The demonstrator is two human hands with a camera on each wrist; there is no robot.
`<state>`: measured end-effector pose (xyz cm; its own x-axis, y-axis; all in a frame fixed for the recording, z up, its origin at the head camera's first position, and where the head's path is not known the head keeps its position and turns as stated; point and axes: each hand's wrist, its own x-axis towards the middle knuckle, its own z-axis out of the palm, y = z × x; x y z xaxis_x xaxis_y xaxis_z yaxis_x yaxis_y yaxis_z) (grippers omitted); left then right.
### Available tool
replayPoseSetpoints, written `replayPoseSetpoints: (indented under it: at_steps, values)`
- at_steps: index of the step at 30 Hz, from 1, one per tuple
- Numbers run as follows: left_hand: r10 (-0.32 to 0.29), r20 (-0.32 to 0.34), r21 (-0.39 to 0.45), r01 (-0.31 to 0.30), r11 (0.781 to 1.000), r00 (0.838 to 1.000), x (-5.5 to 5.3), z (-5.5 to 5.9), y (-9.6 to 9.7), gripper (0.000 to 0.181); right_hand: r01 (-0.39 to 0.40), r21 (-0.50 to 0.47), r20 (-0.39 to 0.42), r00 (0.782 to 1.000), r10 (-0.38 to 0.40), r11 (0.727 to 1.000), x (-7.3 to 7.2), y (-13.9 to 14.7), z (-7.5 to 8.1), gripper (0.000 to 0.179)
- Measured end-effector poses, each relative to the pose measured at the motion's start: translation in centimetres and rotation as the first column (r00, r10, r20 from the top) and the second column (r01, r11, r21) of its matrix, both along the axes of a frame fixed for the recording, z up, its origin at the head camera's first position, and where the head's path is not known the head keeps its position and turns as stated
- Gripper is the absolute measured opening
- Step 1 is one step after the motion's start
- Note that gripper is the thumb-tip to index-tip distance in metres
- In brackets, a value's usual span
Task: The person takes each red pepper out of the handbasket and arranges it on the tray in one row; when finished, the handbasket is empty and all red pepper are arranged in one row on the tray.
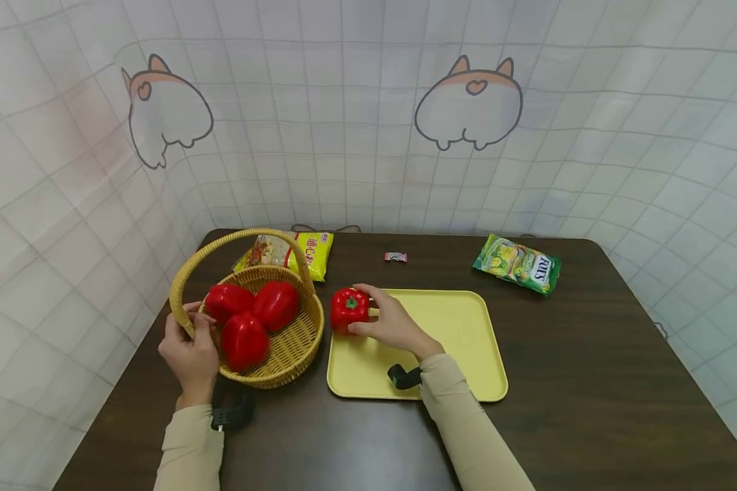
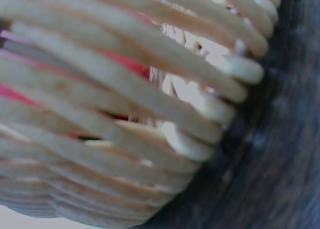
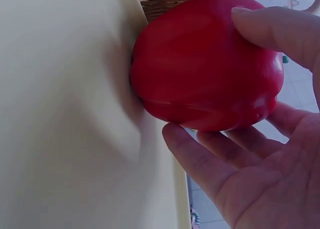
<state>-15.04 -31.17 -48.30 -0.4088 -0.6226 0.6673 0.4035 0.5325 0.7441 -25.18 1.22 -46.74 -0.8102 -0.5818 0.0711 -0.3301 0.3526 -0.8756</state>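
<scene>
A red bell pepper (image 1: 349,310) with a green stem is at the left end of the yellow tray (image 1: 448,327). My right hand (image 1: 396,326) holds it between thumb and fingers; in the right wrist view the pepper (image 3: 205,64) stands close against the tray's surface (image 3: 55,114). To the left is a woven basket (image 1: 295,351) with an arched handle, and three red bell peppers (image 1: 244,341) lie inside. My left hand (image 1: 190,354) grips the basket's left side by the foot of the handle. Only the basket's weave (image 2: 100,84) fills the left wrist view; the left fingers are out of sight there.
Behind the basket lies a yellow food packet (image 1: 313,252). A small pink wrapped candy (image 1: 396,257) is at the back of the dark table (image 1: 577,382), and a green snack bag (image 1: 516,264) lies at the back right. A pale checked curtain (image 1: 374,136) encloses the table.
</scene>
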Motion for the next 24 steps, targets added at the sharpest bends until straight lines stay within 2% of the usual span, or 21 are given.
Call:
replayPoseSetpoints:
  at_steps: [3,5,7,9,13,16,21,24]
  values:
    - [-0.002,-0.013,0.0,0.002,1.0,1.0,-0.4,0.5,0.1,0.019,0.011,-0.022,0.007,1.0,-0.011,1.0,-0.3,-0.2,0.1,0.075]
    - [-0.004,-0.029,-0.001,0.004,1.0,1.0,-0.1,1.3,0.7,0.02,0.005,-0.027,0.022,1.0,-0.004,1.0,-0.1,-0.1,0.6,0.076]
    - [0.002,-0.035,-0.001,-0.002,1.0,0.999,0.2,1.6,1.2,0.019,-0.002,-0.036,0.033,0.999,0.003,0.999,0.0,0.0,0.5,0.077]
    - [-0.003,-0.029,-0.009,0.003,1.0,1.0,0.4,1.5,1.4,0.019,-0.002,-0.034,0.041,0.999,0.003,0.999,0.2,0.1,0.4,0.077]
    - [0.01,-0.002,-0.026,-0.01,1.0,1.0,0.0,0.5,-0.2,0.02,-0.009,-0.036,0.026,1.0,0.01,0.999,-0.2,-0.6,0.0,0.078]
    - [0.019,0.01,-0.03,-0.019,0.999,1.0,0.0,0.3,-0.7,0.019,-0.013,-0.024,0.017,1.0,0.014,1.0,-0.2,-0.8,0.1,0.08]
    - [0.0,0.027,-0.036,0.001,0.999,1.0,-0.3,0.1,-0.8,0.018,0.005,-0.026,0.004,1.0,-0.005,1.0,-0.1,-0.8,-0.2,0.082]
    - [-0.004,0.051,-0.033,0.005,0.999,0.999,0.2,-0.1,-0.5,0.018,0.013,-0.028,0.033,0.999,-0.012,1.0,0.3,-0.8,-0.5,0.083]
